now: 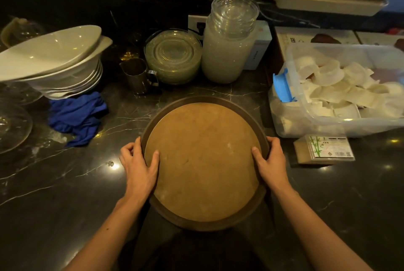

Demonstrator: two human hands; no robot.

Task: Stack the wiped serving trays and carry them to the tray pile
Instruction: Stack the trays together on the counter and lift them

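Note:
A round serving tray (203, 161) with a dark brown rim and a tan cork-like inner surface lies on the black marble counter, its near edge hanging over the counter's front. My left hand (140, 166) grips its left rim, thumb on the tan surface and fingers curled outside. At the right rim my right hand (270, 161) holds it the same way. Whether more trays lie beneath it I cannot tell.
A crumpled blue cloth (76, 115) lies left of the tray below stacked white bowls (54, 61). Behind stand a steel jug (136, 76), glass plates (173, 56) and stacked glass bowls (229, 39). A clear tub of white napkins (341, 89) and a toothpick box (325, 149) sit right.

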